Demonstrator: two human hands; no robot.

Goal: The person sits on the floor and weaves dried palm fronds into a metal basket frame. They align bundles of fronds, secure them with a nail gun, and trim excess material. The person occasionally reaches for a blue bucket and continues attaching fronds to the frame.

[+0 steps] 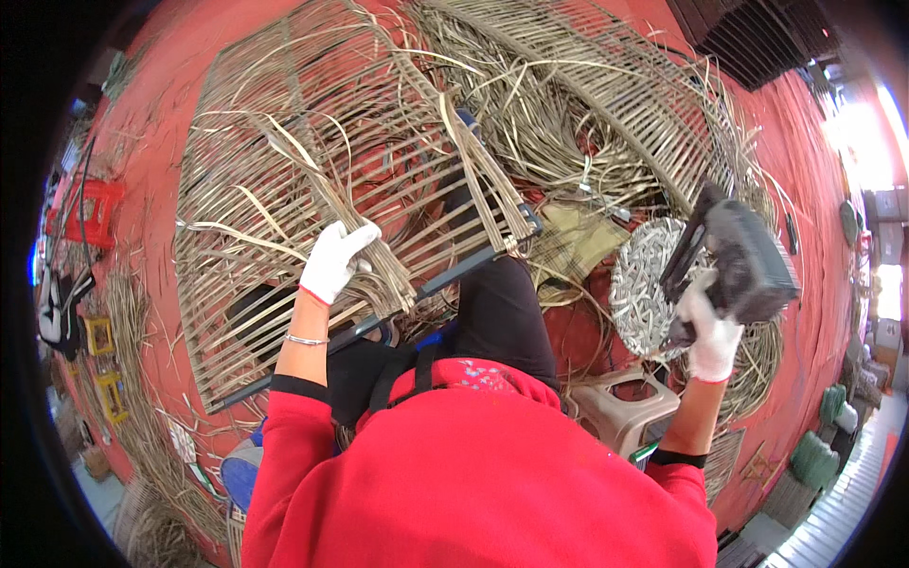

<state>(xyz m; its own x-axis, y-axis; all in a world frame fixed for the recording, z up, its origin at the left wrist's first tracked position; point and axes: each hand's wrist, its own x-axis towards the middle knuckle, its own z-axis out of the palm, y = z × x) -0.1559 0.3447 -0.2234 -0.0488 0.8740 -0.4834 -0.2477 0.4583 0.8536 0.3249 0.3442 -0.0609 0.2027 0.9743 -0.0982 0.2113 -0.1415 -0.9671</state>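
My left hand (338, 261), in a white glove, closes round a bunch of flat brown wicker strips (386, 270). The strips lie across a half-woven panel (256, 170) of parallel strips on a dark metal frame (454, 273), which rests tilted over my legs. My right hand (708, 327), also gloved, grips a dark staple gun (743, 257), raised to the right of my knee and apart from the panel; motion blurs it slightly. Behind the tool stands a round grey-and-white woven stool top (636, 284). The right fingertips are partly hidden by the tool.
A second strip panel (606, 85) and a heap of loose strips (530, 123) lie ahead. A beige plastic stool (620, 417) stands at my right, and a red stool (90, 213) at far left. Dark stacked pieces (753, 38) sit far right on the red floor (805, 379).
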